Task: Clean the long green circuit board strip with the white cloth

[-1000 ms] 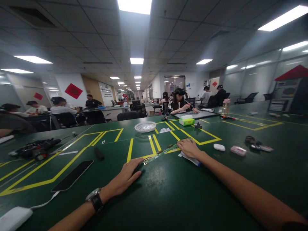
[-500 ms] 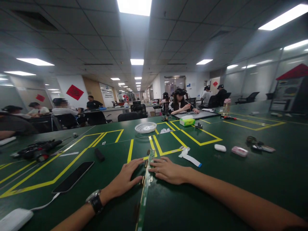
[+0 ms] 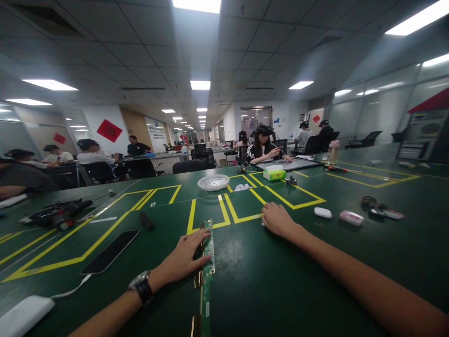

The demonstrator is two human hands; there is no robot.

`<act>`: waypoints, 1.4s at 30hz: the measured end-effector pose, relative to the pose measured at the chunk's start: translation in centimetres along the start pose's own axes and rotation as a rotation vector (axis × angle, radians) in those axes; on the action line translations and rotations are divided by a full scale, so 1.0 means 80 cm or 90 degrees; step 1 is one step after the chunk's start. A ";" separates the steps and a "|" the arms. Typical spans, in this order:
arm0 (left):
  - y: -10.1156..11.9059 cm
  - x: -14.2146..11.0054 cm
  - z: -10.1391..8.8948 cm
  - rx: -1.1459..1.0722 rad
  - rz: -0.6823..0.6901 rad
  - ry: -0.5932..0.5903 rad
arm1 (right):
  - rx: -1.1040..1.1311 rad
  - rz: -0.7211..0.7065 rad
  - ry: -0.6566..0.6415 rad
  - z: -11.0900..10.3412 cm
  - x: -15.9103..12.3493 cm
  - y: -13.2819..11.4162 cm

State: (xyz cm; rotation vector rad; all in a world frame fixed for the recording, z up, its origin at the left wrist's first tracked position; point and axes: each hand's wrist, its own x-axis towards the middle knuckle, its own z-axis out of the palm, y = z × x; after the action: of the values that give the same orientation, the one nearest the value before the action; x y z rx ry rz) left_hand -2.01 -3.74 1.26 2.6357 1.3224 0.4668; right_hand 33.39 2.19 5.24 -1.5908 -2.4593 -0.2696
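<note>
A long, narrow green circuit board [image 3: 206, 290] with copper-coloured tabs along its left edge lies lengthwise before me on the green table. My left hand [image 3: 187, 252], with a watch on its wrist, is on the board's upper part; thumb and fingertips hold it there from the left. Farther forward on the right, my right hand [image 3: 278, 220] is closed, its fingers curled down at the tabletop. It is on the spot of the white flat ribbon cable, of which only a small pale bit shows under the fingers; the rest is hidden.
A white plastic basket [image 3: 213, 182] and a green tissue pack [image 3: 274, 173] stand farther back. At left lie a phone [image 3: 110, 252] on a cable, a black block [image 3: 146, 221] and a power drill [image 3: 63, 214]. Right are a white case [image 3: 322, 213] and a pink-white case [image 3: 351, 218]. A person sits opposite.
My right hand has left the circuit board and moved forward and right onto the ribbon cable, closing over it. The left hand stays on the board, which now lies straighter and slightly farther left.
</note>
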 end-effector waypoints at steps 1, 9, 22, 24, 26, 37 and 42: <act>-0.002 0.000 0.002 0.003 -0.005 0.003 | -0.002 0.010 -0.008 0.003 -0.001 0.009; -0.006 0.000 0.003 0.011 0.010 -0.002 | 0.184 -0.244 -0.013 0.017 -0.013 -0.055; -0.002 -0.002 -0.001 0.014 0.014 -0.021 | 0.312 -0.400 -0.039 -0.001 -0.035 -0.123; -0.001 -0.003 -0.002 0.004 0.012 -0.017 | 0.318 -0.395 -0.045 0.000 -0.035 -0.124; -0.001 -0.002 -0.002 0.000 0.014 -0.015 | 0.324 -0.390 -0.054 -0.001 -0.035 -0.126; 0.001 -0.002 -0.004 0.001 0.028 -0.023 | 0.364 -0.423 -0.063 0.004 -0.033 -0.123; 0.001 -0.002 -0.006 0.004 0.051 -0.048 | 0.396 -0.445 -0.099 0.004 -0.028 -0.117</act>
State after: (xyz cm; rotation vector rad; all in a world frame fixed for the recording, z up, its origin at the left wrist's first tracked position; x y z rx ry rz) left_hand -2.20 -3.90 1.72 2.6909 1.2014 0.3709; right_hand 25.69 -3.49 3.90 -0.5023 -2.7360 0.4988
